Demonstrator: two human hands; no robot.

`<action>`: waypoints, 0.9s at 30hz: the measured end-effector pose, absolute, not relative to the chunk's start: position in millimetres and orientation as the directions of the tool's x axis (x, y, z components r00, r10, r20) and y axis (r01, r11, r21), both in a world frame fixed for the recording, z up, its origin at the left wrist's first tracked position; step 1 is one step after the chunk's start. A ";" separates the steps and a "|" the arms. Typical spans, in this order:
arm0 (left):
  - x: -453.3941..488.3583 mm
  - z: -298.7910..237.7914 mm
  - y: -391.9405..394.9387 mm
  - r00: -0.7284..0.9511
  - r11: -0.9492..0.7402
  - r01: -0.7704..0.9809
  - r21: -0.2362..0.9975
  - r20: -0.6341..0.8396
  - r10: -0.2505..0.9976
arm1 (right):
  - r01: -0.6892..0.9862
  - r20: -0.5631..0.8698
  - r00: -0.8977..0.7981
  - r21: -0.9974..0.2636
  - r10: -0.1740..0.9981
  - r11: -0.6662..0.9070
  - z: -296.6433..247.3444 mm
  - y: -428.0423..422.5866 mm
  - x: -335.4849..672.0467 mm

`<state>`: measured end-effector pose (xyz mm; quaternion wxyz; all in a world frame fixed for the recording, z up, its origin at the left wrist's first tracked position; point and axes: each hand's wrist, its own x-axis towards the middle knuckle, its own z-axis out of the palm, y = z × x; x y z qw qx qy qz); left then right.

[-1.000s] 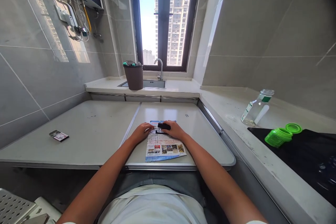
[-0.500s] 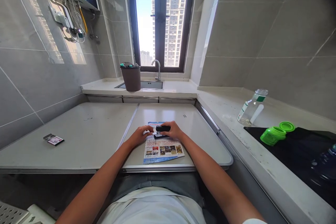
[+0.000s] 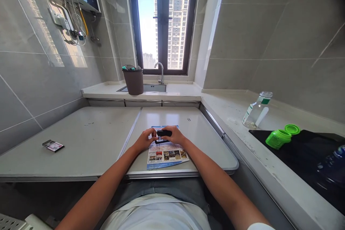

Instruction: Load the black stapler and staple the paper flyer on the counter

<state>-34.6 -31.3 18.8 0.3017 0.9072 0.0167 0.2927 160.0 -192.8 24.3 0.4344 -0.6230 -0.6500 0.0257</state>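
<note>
My right hand (image 3: pixel 174 134) grips a small black stapler (image 3: pixel 164 133), its dark upper arm raised over a lower part with a silvery strip between. My left hand (image 3: pixel 147 138) is at the stapler's left end, thumb and fingertips pinched together. Whatever the left fingertips hold is too small to make out. Beneath both hands lies a printed leaflet (image 3: pixel 167 156) with blue edges and a row of small photos, on the right half of the white table (image 3: pixel 212 147).
A small card packet (image 3: pixel 53 146) lies on the table's left side. Thin dark marks (image 3: pixel 189 119) show beyond the leaflet. A brown bin (image 3: pixel 133 82) stands by the sink (image 3: pixel 155 88). On the right counter are a clear bottle (image 3: pixel 257 110) and an open green jar (image 3: pixel 279 139).
My right hand and the stapler have shifted slightly left, closer to my left fingertips. The camera view has also moved a little.
</note>
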 end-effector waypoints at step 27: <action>-31.4 -1.6 -9.8 0.858 -0.904 0.271 0.330 0.343 0.382 | 0.584 0.283 0.802 -0.557 0.526 -0.590 30.2 -228.0 245.5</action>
